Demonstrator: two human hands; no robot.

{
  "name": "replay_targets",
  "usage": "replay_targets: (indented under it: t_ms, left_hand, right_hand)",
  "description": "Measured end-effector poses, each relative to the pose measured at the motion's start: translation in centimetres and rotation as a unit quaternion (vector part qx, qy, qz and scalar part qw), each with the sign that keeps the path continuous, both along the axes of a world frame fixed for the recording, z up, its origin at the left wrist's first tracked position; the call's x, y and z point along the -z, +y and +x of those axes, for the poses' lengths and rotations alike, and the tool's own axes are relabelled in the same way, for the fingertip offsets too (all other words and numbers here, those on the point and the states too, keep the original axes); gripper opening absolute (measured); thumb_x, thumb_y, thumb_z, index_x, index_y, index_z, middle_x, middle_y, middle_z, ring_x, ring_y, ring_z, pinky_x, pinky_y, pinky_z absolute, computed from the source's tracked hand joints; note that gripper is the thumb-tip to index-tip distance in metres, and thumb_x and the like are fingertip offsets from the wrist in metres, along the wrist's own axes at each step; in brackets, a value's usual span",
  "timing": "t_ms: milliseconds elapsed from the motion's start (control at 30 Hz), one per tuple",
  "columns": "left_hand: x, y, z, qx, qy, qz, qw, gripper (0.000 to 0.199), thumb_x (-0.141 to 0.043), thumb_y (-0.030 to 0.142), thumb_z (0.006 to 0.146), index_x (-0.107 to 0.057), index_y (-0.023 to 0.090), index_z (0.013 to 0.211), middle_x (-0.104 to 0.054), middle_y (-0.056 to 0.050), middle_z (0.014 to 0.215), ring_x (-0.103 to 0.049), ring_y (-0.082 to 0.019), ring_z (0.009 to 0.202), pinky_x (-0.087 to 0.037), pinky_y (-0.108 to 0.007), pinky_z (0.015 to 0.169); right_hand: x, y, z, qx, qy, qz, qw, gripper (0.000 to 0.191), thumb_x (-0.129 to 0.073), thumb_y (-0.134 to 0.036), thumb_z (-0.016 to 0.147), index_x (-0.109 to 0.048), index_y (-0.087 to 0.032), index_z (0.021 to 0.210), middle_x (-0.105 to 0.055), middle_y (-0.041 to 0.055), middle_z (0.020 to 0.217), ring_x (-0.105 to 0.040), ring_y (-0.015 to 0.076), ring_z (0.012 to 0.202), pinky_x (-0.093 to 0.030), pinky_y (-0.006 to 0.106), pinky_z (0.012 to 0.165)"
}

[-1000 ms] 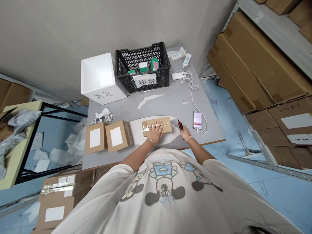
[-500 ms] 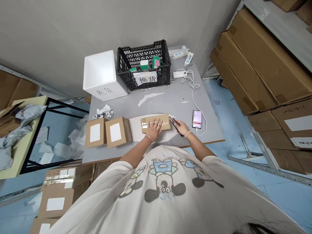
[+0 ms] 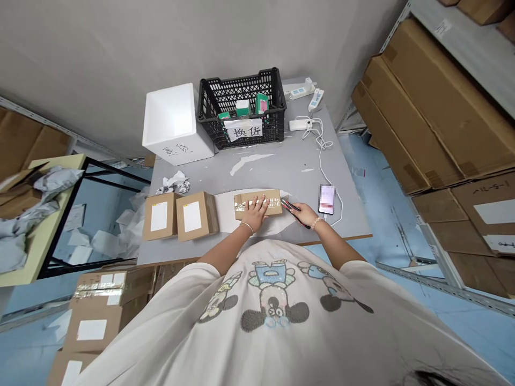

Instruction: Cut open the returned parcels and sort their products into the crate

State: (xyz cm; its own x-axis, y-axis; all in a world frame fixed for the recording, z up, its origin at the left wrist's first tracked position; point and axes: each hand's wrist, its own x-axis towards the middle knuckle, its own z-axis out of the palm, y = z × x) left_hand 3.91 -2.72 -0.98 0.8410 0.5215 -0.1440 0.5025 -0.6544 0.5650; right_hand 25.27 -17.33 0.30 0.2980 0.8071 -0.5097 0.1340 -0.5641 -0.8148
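A small cardboard box [image 3: 240, 200] sealed with clear tape lies on the grey table. My left hand [image 3: 255, 211] rests flat on its top, fingers spread over the tape. To the right, my right hand [image 3: 306, 214] is wrapped around a dark utility knife [image 3: 289, 206] with red marks. The knife's front end points at the right end of the box, close to its edge; whether it touches is too small to tell. Two cardboard boxes with white labels, a near one [image 3: 197, 217] and a farther-left one [image 3: 160, 217], stand left of the taped box.
Behind are a white foam box [image 3: 177, 149] and a black crate [image 3: 277, 126] holding green boxes. Crumpled paper [image 3: 175, 183] lies at left. A phone [image 3: 326, 199] on a cable and power strips [image 3: 301, 124] lie at right. Shelved cartons [image 3: 426, 102] flank the table.
My right hand and the knife have moved slightly right and toward me, and the knife lies at a flatter angle. My left hand stays on the box. The view has shifted a little.
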Motion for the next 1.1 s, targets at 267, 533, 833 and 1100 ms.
replay_targets:
  t_ms: [267, 533, 833, 1100]
  left_hand:
    - [0.3, 0.0, -0.1, 0.008, 0.005, 0.036, 0.999, 0.062, -0.052, 0.03, 0.09, -0.037, 0.03, 0.149, -0.022, -0.006, 0.161, -0.004, -0.032, 0.15, 0.007, -0.058, 0.116]
    - [-0.4, 0.8, -1.1, 0.056, 0.034, 0.127, 0.99, 0.069, -0.048, 0.039, 0.093, -0.024, 0.016, 0.154, -0.021, -0.013, 0.161, -0.011, -0.032, 0.149, -0.01, -0.06, 0.118]
    - [-1.3, -1.7, -1.8, 0.023, -0.132, 0.065, 0.989, 0.036, -0.036, 0.028, 0.098, -0.06, 0.02, 0.124, -0.058, -0.009, 0.136, -0.045, -0.021, 0.134, -0.038, -0.045, 0.112]
    - [-2.8, 7.2, -3.0, -0.097, 0.033, 0.131, 0.986, 0.048, -0.047, 0.031, 0.093, -0.048, 0.017, 0.139, -0.045, -0.013, 0.148, -0.038, -0.028, 0.137, -0.031, -0.046, 0.114]
  right_hand:
    - [-0.3, -2.4, -0.8, -0.031, -0.042, 0.011, 0.999, 0.035, -0.06, -0.04, 0.085, -0.069, -0.022, 0.113, -0.059, -0.0024, 0.061, -0.049, 0.0116, 0.044, -0.043, 0.025, 0.046]
    - [-0.2, -2.3, -1.9, 0.175, 0.047, 0.039, 0.983, 0.031, -0.054, -0.049, 0.087, -0.057, -0.02, 0.097, -0.059, -0.0033, 0.063, -0.054, 0.0108, 0.045, -0.042, 0.02, 0.041]
    - [-2.0, 1.5, -6.0, 0.168, 0.232, 0.106, 0.952, 0.035, -0.065, -0.048, 0.078, -0.051, -0.02, 0.094, -0.06, -0.0038, 0.066, -0.057, 0.0112, 0.049, -0.046, 0.021, 0.042]
    - [-0.9, 3.7, -10.0, 0.263, 0.184, 0.066, 0.945, 0.03, -0.059, -0.04, 0.081, -0.05, -0.021, 0.102, -0.062, -0.0004, 0.081, -0.063, 0.0135, 0.065, -0.053, 0.025, 0.054]
